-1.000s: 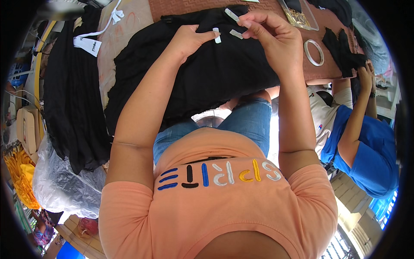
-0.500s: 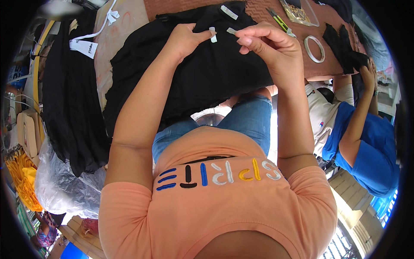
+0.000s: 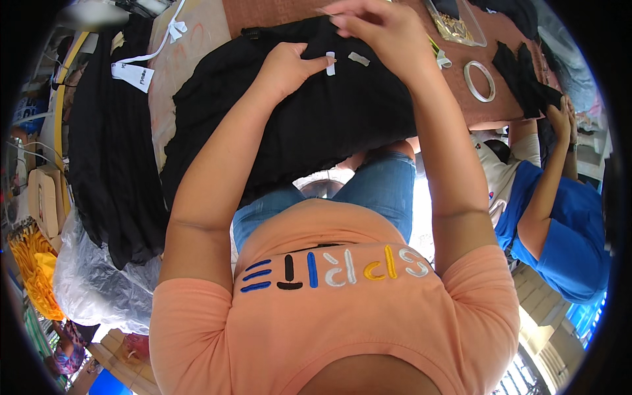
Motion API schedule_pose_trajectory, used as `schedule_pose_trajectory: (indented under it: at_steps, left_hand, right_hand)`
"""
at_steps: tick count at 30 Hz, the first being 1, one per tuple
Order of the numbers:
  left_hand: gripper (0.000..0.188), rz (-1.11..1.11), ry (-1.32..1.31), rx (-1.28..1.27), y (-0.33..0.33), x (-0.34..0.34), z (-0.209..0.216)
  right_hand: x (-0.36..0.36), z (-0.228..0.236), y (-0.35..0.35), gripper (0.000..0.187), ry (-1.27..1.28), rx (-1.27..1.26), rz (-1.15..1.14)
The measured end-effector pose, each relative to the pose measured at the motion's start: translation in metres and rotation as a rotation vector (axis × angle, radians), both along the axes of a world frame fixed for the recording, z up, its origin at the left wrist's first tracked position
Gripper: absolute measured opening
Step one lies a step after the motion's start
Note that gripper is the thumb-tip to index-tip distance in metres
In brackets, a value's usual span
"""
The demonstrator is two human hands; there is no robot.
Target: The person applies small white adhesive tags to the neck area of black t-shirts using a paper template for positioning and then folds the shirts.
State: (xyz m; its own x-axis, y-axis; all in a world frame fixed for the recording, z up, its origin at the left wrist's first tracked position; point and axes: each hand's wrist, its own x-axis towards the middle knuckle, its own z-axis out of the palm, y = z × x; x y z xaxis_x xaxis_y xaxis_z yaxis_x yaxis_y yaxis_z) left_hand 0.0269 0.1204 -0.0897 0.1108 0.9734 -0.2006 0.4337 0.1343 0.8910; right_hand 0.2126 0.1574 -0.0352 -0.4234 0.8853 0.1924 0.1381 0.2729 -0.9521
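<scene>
Spreading over the brown worktop's point(image 3: 263, 16) near edge, the black pleated fabric garment point(image 3: 316, 125) lies under both hands. Left hand point(image 3: 286, 66) pinches a small white label tab point(image 3: 330, 63), long axis upright; right hand point(image 3: 378, 26), fingers pinched together, hovers just beside it.

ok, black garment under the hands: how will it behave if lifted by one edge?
Probably floppy: the black garment drapes over the table edge in folds. Likely light, since the left hand bunches it with fingertips. Unlikely to slide far; cloth usually grips.
</scene>
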Motion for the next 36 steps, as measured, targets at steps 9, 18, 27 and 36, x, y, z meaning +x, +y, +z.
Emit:
schedule_pose_trajectory:
  at_steps: [9, 18, 27, 36]
  left_hand:
    - [0.032, -0.024, 0.308, 0.206, 0.000, 0.000, 0.021]
    - [0.037, -0.013, 0.171, 0.119, -0.004, -0.005, 0.021]
    - [0.037, 0.003, 0.136, 0.113, -0.004, -0.004, 0.018]
    - [0.032, 0.006, 0.063, 0.071, -0.005, -0.001, 0.022]
  right_hand:
    - [-0.042, -0.005, 0.084, 0.020, -0.758, 0.184, 0.611]
    - [-0.023, 0.028, 0.076, 0.017, -0.994, -0.033, 0.663]
    - [-0.016, 0.031, 0.076, 0.015, -1.016, -0.044, 0.727]
    - [-0.013, 0.033, 0.075, 0.014, -0.960, -0.090, 0.772]
